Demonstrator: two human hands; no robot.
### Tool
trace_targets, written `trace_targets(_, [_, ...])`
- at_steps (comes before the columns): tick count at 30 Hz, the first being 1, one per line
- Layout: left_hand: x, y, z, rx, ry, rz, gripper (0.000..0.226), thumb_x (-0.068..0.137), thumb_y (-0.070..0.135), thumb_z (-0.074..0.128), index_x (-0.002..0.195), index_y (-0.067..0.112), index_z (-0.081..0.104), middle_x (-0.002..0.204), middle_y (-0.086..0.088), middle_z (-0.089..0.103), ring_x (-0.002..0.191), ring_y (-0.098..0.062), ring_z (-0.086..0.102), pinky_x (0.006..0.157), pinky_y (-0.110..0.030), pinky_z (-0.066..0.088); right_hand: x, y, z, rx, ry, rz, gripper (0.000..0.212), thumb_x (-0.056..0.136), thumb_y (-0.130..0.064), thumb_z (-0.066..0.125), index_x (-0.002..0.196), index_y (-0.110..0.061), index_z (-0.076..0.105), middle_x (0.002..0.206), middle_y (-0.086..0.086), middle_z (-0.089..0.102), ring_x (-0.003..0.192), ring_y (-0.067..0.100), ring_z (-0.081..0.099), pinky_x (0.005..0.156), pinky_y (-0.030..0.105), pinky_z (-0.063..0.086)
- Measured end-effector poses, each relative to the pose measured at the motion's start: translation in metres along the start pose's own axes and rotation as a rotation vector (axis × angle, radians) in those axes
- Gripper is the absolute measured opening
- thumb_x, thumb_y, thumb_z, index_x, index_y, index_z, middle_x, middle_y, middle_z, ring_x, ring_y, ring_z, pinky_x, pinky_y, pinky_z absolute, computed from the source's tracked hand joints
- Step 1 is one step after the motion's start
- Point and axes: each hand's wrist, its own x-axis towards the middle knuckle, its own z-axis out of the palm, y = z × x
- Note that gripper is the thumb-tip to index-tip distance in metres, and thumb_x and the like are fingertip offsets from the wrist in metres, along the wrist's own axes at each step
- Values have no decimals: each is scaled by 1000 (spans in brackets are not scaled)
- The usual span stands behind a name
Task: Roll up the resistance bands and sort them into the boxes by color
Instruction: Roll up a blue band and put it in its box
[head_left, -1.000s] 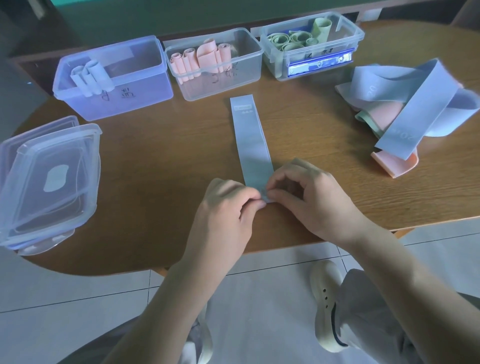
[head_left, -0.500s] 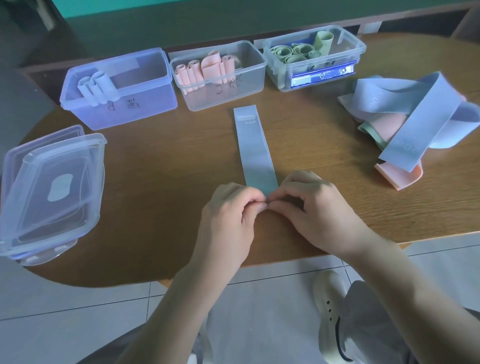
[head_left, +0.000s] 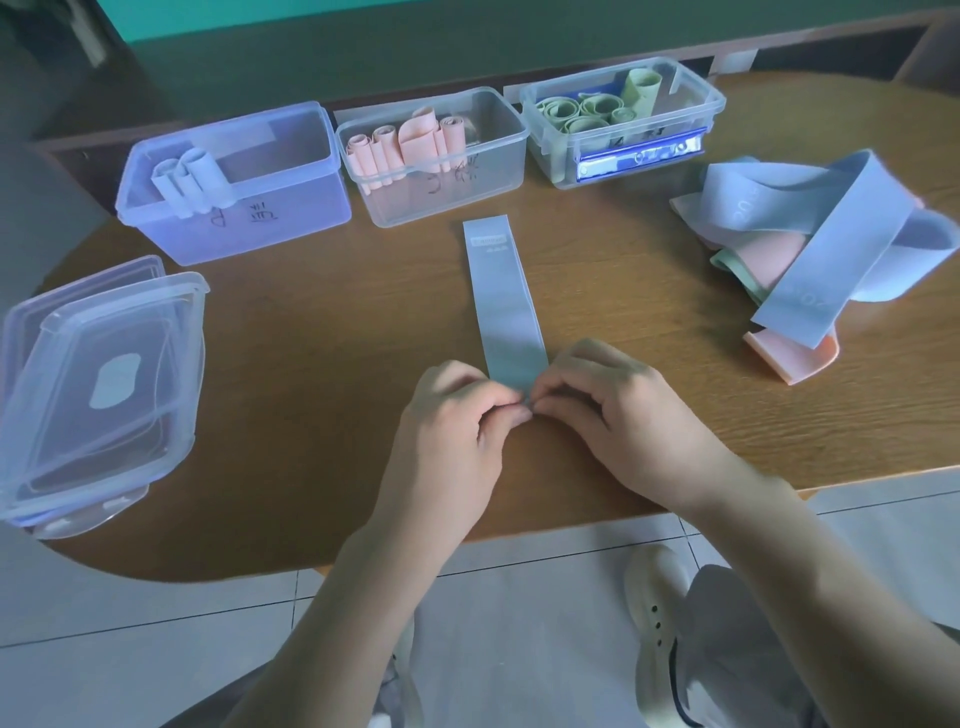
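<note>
Both hands, left (head_left: 457, 415) and right (head_left: 613, 410), pinch the near end of the blue band (head_left: 504, 306) flat on the bench (head_left: 311, 364); a loose first turn could let it spring open.

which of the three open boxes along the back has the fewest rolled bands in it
The blue-tinted plastic box at the left: only about three pale blue rolls; the others hold more.

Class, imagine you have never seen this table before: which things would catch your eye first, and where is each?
First, the two hands, left hand and right hand, meeting at the table's near edge, both pinching the near end of a flat blue band. Next, the three open boxes along the far edge holding blue rolls, pink rolls and green rolls. Lastly, the loose pile of bands at right.
</note>
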Motion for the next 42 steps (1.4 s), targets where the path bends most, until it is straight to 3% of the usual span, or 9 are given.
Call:
trace_targets(4, [2,-2,3,15,15,-3,5,81,15,83,85,14,80,83,-1,64,74,-18,61,67,-30,47,0,4,-4,5,-2,26,8,87,-14,78,95,-16,77,95,-5,62,84,-2,57,80,8,39])
trace_targets(10, [2,2,2,-5,39,25,11,82,8,83,81,13,73,82,4,64,76,-13,58,65,-29,49,5,5,-3,6,14,44,7,87,-14,79,93,-14,79,92,-7,61,82,-8,55,79,5,37])
trace_targets(18, [6,-1,2,25,14,5,10,82,15,83,87,12,75,86,4,67,76,-11,59,67,-23,49,12,9,0,-52,63,68,5,89,-15,76,92,-15,80,90,-5,61,79,2,55,78,7,40])
trace_targets(22, [10,-4,2,12,17,-13,7,82,13,84,86,13,78,85,5,69,76,-8,61,69,-24,50,12,7,2,-53,121,46,5,86,-11,78,90,-14,76,91,-6,61,77,-7,53,77,5,37])
trace_targets(27, [13,-5,6,18,32,-43,4,83,11,82,85,13,79,85,2,66,76,-6,57,69,-15,45,12,10,-2,-22,49,-2,5,88,-15,77,93,-14,75,94,-5,64,81,6,60,77,16,46])
trace_targets(31, [14,-4,9,11,75,-31,8,81,6,83,86,10,78,88,-1,65,77,-7,56,69,-17,46,17,14,-3,-12,7,38,11,84,-15,81,94,-15,77,94,-8,63,80,3,58,76,12,43])
trace_targets(35, [15,-1,8,11,78,-1,10,84,5,80,85,12,72,83,5,66,76,-11,59,67,-22,49,24,15,-4,4,-18,45,7,87,-19,79,94,-17,79,93,-7,65,81,5,60,77,18,46])
trace_targets(42, [20,-5,7,55,34,33,7,86,16,79,86,13,73,82,6,65,76,-13,59,65,-26,49,25,15,2,-38,75,40,8,88,-15,76,97,-15,75,98,-4,61,79,8,58,77,16,45])
